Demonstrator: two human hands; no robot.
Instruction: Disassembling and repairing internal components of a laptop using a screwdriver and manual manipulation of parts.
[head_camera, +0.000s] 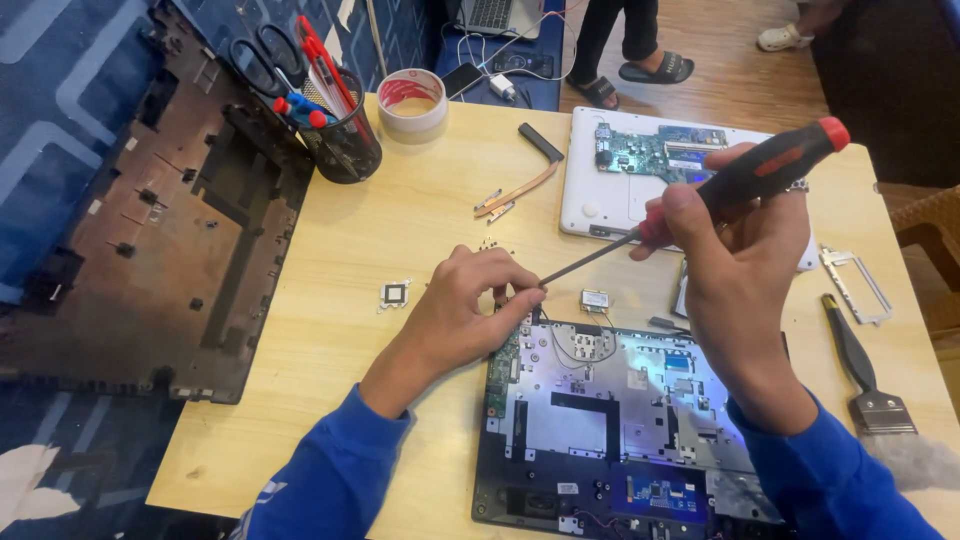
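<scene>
- Two hands busy, head cam: right hand (735, 215) clenched round a red/black screwdriver (700, 195), tip angled down-left to the top-left corner of the open laptop base (610, 420) on the wood counter (340, 330).
- Left hand (470, 305) pinches right at the tip w/ thumb + fingers, prob steadying a screw; can't see it tbh.
- Imo keep the shaft straighter over the screw and press lightly so it doesn't slip.
- Loose chip (394, 294) just beside, brush (865, 375) on the right.
</scene>
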